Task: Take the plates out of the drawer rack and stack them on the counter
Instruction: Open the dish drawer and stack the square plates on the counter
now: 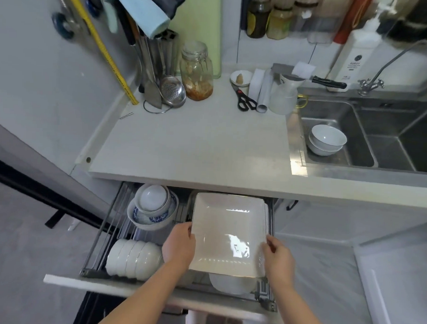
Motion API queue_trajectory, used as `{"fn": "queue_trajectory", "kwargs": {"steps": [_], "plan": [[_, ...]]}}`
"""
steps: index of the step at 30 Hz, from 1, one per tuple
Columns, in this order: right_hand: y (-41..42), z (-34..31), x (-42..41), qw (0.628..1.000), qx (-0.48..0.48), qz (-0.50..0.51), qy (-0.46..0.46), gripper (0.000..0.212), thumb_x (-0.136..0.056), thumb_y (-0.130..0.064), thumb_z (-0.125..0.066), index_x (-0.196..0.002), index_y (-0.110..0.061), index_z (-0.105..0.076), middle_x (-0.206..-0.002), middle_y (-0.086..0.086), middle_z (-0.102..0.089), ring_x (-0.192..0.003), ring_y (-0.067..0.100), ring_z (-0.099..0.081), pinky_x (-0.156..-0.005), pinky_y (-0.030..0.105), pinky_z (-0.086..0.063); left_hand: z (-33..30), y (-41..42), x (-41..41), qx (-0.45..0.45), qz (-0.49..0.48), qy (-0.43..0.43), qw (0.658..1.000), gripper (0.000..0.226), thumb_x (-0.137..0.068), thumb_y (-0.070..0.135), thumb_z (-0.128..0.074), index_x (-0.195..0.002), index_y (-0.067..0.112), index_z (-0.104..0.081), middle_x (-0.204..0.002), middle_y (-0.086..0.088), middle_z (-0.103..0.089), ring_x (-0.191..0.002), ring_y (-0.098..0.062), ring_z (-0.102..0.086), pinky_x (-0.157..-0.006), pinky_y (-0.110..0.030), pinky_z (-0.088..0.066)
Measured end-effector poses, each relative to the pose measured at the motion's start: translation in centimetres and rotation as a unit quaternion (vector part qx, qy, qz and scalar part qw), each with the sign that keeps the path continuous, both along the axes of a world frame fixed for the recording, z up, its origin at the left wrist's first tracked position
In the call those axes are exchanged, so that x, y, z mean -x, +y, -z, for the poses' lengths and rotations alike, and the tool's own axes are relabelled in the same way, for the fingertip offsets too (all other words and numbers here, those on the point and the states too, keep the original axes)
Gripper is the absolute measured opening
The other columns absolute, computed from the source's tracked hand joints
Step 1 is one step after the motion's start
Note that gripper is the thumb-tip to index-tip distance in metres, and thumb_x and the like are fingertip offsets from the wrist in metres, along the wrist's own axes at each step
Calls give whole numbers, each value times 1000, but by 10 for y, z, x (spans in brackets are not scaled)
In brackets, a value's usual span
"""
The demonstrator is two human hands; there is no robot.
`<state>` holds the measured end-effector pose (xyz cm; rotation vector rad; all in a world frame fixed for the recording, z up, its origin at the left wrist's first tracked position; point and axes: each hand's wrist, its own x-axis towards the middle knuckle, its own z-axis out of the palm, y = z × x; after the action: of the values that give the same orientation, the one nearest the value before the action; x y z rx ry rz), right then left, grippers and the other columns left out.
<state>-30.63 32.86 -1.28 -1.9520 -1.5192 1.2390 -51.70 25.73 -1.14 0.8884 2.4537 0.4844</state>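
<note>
white square plate (228,232), lower centre, pinched at its sides by left hand (179,249) and right hand (278,258); lifting step, next needs carrying up to counter (196,146).

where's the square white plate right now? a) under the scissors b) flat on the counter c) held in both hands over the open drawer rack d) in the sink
c: the left hand and right hand grip opposite edges of the square white plate above the open drawer rack.
</note>
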Motion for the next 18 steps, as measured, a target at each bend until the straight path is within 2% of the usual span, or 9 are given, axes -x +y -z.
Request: {"fn": "queue_trajectory", "kwargs": {"steps": [3,7,11,13,15,16,18], "plan": [[3,-18,15,999,-15,-17,22,31,-94,-13,-52,-123,-9,-62,-108,10,-70,-94,25,-62,-81,32,-46,-13,-4,10,-32,-33,0,999,17,-93,16,-48,-100,28,-58,-102,6,-61,-69,-4,-49,-62,-26,-39],[15,-38,44,997,-41,-57,41,21,-91,-10,-50,-97,-14,-70,-74,9,-65,-65,19,-50,-60,31,-38,-32,2,34,-75,-74,8,994,21,-91,11,-48,-100,25,-61,-87,9,-58,-66,-8,-52,-57,-27,-38],[36,-53,82,994,-59,-73,48,19,-90,-12,-50,-94,-18,-67,-78,7,-67,-66,18,-52,-57,29,-37,-49,21,73,-88,-95,7,992,24,-90,7,-46,-102,17,-65,-71,6,-57,-59,-14,-55,-50,-25,-37],[48,-58,103,993,-73,-77,50,17,-89,-9,-51,-89,-13,-67,-76,12,-66,-66,21,-51,-57,30,-35,-56,33,97,-93,-91,18,991,26,-91,8,-47,-108,16,-65,-80,4,-61,-68,-20,-61,-52,-26,-40],[60,-62,125,992,-82,-81,43,15,-86,-6,-51,-84,-4,-65,-71,17,-62,-65,23,-46,-57,32,-30,-62,46,121,-101,-79,16,992,27,-92,10,-48,-113,17,-64,-95,2,-65,-77,-19,-60,-56,-24,-39],[67,-64,135,992,-85,-84,40,14,-85,-6,-50,-83,-1,-64,-69,17,-59,-64,24,-44,-58,32,-29,-64,53,133,-104,-67,13,992,25,-93,10,-47,-110,17,-64,-98,1,-66,-78,-18,-60,-57,-24,-39],[80,-66,156,992,-92,-87,29,14,-84,-5,-50,-84,2,-62,-71,21,-60,-65,33,-47,-59,32,-28,-67,66,156,-109,-49,12,993,20,-92,9,-47,-98,17,-64,-90,0,-66,-73,-16,-58,-56,-24,-40]]}}
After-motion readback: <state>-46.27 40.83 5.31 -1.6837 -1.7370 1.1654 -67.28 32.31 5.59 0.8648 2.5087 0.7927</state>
